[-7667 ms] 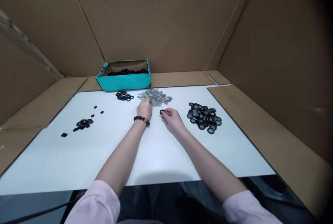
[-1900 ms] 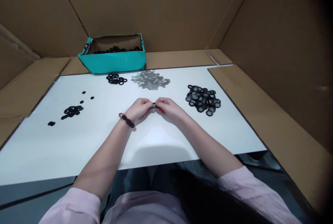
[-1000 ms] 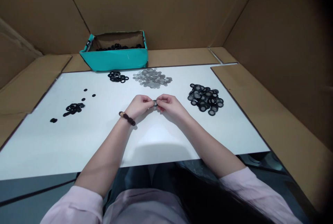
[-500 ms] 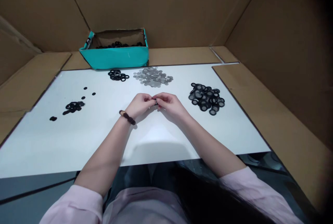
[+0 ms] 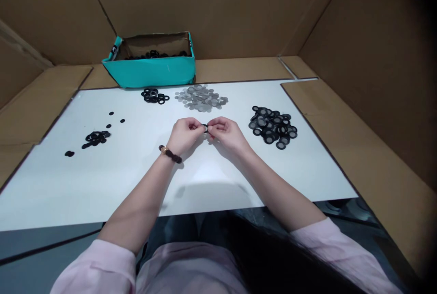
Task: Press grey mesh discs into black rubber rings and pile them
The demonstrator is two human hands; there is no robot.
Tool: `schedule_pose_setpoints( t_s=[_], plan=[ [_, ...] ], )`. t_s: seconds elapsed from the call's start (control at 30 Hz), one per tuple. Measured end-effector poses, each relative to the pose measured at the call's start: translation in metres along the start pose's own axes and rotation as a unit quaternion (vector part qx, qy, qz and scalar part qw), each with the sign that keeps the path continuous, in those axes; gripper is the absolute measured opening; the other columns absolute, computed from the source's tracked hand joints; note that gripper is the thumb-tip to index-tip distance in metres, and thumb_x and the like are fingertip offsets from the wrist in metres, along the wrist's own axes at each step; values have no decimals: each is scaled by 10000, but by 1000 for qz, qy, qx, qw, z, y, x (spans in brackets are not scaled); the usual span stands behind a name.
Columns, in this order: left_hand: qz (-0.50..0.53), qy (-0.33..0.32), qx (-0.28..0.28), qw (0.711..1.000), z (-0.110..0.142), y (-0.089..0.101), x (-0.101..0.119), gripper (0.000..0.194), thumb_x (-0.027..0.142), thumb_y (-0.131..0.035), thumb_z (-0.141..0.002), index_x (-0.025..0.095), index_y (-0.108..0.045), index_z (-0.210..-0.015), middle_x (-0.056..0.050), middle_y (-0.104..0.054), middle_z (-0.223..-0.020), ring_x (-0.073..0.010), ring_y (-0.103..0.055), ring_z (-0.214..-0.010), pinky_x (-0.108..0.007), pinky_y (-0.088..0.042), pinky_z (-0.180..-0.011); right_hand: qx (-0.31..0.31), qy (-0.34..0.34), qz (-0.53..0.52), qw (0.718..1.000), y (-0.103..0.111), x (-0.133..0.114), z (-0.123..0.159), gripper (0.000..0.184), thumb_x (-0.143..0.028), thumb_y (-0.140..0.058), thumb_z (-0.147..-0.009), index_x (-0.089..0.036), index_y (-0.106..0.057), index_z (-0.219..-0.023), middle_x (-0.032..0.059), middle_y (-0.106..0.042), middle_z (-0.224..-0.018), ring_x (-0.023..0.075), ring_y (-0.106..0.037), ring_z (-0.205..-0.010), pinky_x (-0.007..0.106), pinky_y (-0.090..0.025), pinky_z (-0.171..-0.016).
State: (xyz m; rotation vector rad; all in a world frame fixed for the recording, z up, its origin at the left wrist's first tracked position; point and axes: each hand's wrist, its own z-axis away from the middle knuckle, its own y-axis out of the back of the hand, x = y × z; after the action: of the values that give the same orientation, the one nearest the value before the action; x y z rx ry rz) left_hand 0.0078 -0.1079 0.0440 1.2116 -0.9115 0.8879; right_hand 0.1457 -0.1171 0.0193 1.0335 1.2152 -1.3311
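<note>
Over the middle of the white tabletop [image 5: 211, 182], a small black ring [image 5: 205, 128] is pinched between the fingertips of both hands. My left hand [image 5: 186, 135] is closed on its left side, and my right hand [image 5: 227, 134] grips its right side. The ring's centre looks pale; whether a disc sits in it or the table shows through, I cannot tell. Just beyond the hands is a heap of thin grey discs [image 5: 201, 98]. To the right of my right hand lies a pile of black rings with grey centres [image 5: 273, 126].
A turquoise box [image 5: 150, 73] with black rings inside stands at the back left. In front of it is a small heap of black rings [image 5: 154, 96]. Further left lie a cluster of black pieces [image 5: 97, 138] and several loose black discs. Cardboard walls [image 5: 239, 12] enclose the table.
Both hands have turned the ring slightly, so its round outline and pale centre now show between the fingertips. The hands are a little further apart. The whole view has shifted slightly.
</note>
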Motion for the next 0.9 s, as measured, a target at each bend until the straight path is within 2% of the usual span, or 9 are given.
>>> schedule_pose_setpoints(
  t_s=[0.13,0.3,0.47,0.63,0.7,0.8,0.83,0.9],
  plan=[
    [45,-1,14,999,-1,-4,1,140,267,-585,-635,154,-528,-576,46,-469,-503,-87,-399,-527,-233,-310,-545,9,61,-19,998,-5,5,1,170,-286,-649,-668,-186,-546,-759,-48,-542,-555,90,-525,-510,239,-465,-518],
    [39,0,6,999,-2,-5,-3,108,251,-559,-629,154,-525,-597,41,-477,-527,-91,-408,-540,-229,-304,-535,-24,48,-17,998,-4,4,2,175,-252,-634,-664,-195,-560,-813,-54,-544,-555,89,-509,-506,236,-438,-520],
    [9,-12,-67,998,-3,-4,-5,150,279,-554,-651,158,-503,-578,40,-456,-523,-86,-382,-529,-226,-267,-514,-53,30,20,998,3,-1,0,117,-214,-574,-684,-161,-627,-774,-22,-540,-568,85,-448,-503,241,-394,-503],
    [41,12,-35,998,-3,-4,-9,145,247,-533,-647,175,-446,-556,46,-426,-497,-81,-373,-504,-226,-266,-501,-83,23,11,996,3,3,-2,221,-169,-543,-680,-174,-647,-874,-40,-511,-582,88,-446,-533,246,-390,-553],
    [45,17,-69,996,-3,-4,-11,125,230,-531,-640,171,-459,-556,44,-422,-494,-79,-370,-494,-226,-252,-490,-102,8,19,995,3,4,-2,216,-141,-511,-657,-166,-646,-825,-28,-524,-595,89,-437,-537,246,-369,-548],
    [47,25,-163,985,-3,-3,-11,132,199,-548,-627,162,-467,-529,42,-407,-477,-69,-349,-473,-227,-231,-477,-123,-9,34,992,5,3,-3,174,-128,-471,-642,-154,-618,-731,-10,-535,-593,92,-417,-537,243,-339,-532],
    [60,31,-172,983,-3,-4,-11,147,192,-553,-630,162,-462,-518,39,-404,-469,-68,-348,-469,-227,-237,-477,-121,-7,35,992,5,3,-3,172,-133,-472,-651,-160,-609,-751,-21,-519,-573,92,-411,-529,240,-334,-528],
    [103,38,-141,984,-4,-7,-11,172,185,-555,-643,165,-450,-509,33,-406,-460,-70,-365,-469,-228,-267,-487,-104,7,29,994,5,2,-2,165,-160,-496,-682,-184,-574,-825,-57,-468,-527,91,-402,-504,230,-333,-524]
  ],
)
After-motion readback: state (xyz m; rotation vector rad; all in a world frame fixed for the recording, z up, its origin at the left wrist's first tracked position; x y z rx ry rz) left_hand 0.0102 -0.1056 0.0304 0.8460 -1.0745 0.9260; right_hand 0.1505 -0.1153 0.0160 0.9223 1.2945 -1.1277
